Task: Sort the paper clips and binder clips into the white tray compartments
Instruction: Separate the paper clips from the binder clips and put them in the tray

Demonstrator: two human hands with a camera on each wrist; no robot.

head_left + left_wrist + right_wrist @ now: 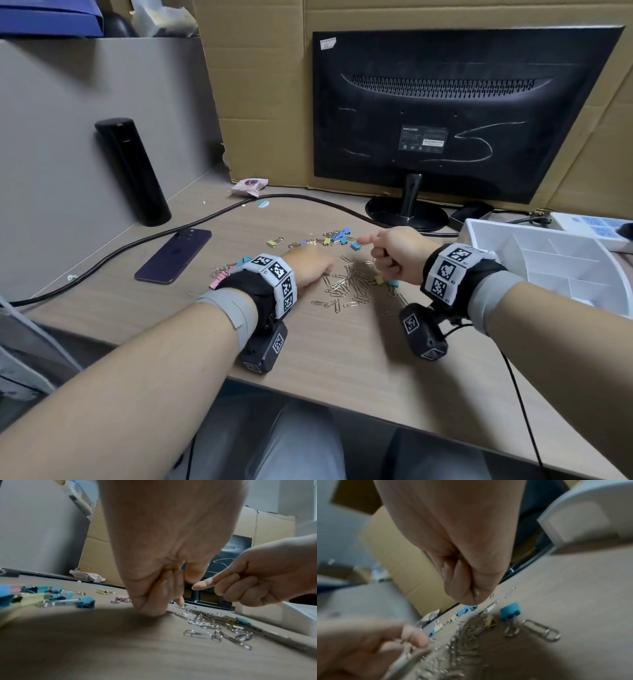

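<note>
Silver paper clips (349,287) lie heaped mid-desk, and a few coloured binder clips (337,236) are scattered behind them. More binder clips (226,270) sit by my left wrist. My left hand (310,269) rests on the desk at the heap's left edge, with its curled fingers (154,601) pinching what look like paper clips (403,649). My right hand (387,255) hovers over the heap as a fist with the index finger (202,585) stretched toward a blue binder clip (354,246). Silver glints of paper clips (477,593) show inside that fist. The white tray (486,228) stands on the right.
A monitor (459,113) and cardboard wall close off the back. A black cable (212,216) runs across the desk. A phone (173,255) and a black flask (132,171) are at the left. A teal binder clip (510,611) and a yellow one (490,621) lie among the paper clips.
</note>
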